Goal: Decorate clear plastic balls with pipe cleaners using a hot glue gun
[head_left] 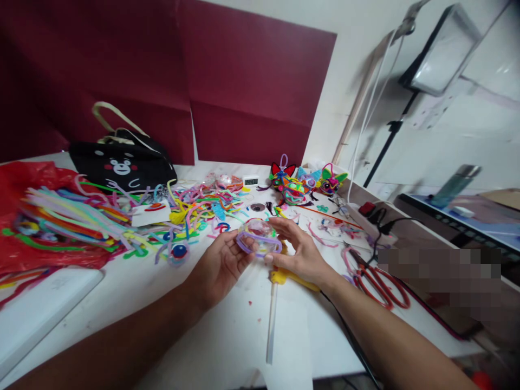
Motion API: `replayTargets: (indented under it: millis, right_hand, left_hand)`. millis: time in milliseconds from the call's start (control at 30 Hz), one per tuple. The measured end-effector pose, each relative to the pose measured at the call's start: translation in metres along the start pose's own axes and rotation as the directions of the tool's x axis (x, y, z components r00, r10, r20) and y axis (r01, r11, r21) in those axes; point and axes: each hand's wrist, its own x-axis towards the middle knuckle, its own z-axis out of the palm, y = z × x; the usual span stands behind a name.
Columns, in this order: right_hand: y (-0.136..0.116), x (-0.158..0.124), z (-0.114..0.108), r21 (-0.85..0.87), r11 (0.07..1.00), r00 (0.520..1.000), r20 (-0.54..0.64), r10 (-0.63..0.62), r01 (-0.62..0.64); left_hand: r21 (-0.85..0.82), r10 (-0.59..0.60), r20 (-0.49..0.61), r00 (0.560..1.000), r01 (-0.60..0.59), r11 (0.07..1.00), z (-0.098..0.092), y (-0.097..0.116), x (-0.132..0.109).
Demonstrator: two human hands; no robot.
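Note:
Between my two hands, above the white table, is a clear plastic ball (262,232) with a purple pipe cleaner (252,239) running around it. My left hand (223,262) grips its left side with the fingertips. On the right side, my right hand (295,246) holds it with thumb below and fingers curled above. Just under my right hand lies a yellow glue gun (280,275), partly hidden by that hand, with a pale glue stick (272,330) pointing toward me. Small details inside the ball are blurred.
Many pipe cleaners (77,216) spread over the left on a red plastic bag (12,216). Red-handled scissors (379,284) lie at the right. Decorated balls with ears (294,189) stand at the back, and a black bag (122,162) sits back left. A white box (44,309) is at near left.

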Motion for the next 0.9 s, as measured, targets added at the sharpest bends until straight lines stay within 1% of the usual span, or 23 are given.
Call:
replayTargets:
  millis: [233, 367, 567, 667, 733, 800, 833, 900]
  right_hand:
    - [-0.001, 0.0, 0.0, 0.03, 1.0, 1.0, 0.002, 0.003, -0.003]
    - [-0.002, 0.0, 0.0, 0.045, 0.999, 1.0, -0.001, -0.009, 0.009]
    - [-0.001, 0.001, 0.001, 0.066, 0.998, 0.999, -0.042, 0.017, -0.015]
    - [-0.001, 0.002, 0.002, 0.071, 0.997, 0.998, -0.054, 0.025, -0.021]
    - [0.0, 0.002, 0.002, 0.075, 0.997, 0.998, -0.052, 0.023, -0.019]
    - [0.0, 0.002, 0.002, 0.072, 0.997, 0.998, -0.05, 0.026, -0.022]
    - [0.0, 0.002, 0.002, 0.07, 0.997, 0.998, -0.051, 0.028, -0.025]
    - [-0.001, 0.002, 0.001, 0.067, 0.997, 0.998, -0.051, 0.033, -0.029]
  left_hand:
    - [-0.001, 0.008, -0.012, 1.0, -0.008, 1.0, 0.002, 0.0, -0.001]
    - [-0.009, 0.021, 0.012, 1.0, -0.021, 1.0, 0.001, -0.001, -0.001]
    - [-0.006, 0.02, 0.108, 0.994, -0.019, 1.0, -0.004, -0.004, -0.001]
    - [0.05, 0.016, 0.189, 0.982, -0.025, 0.998, -0.008, -0.009, 0.0]
    - [0.098, 0.018, 0.258, 0.966, -0.045, 0.994, -0.011, -0.013, 0.0]
    - [0.142, 0.023, 0.304, 0.952, -0.069, 0.987, -0.012, -0.016, 0.0]
    - [0.16, 0.029, 0.306, 0.952, -0.081, 0.984, -0.013, -0.018, 0.0]
    - [0.186, 0.039, 0.276, 0.96, -0.093, 0.978, -0.012, -0.019, 0.0]
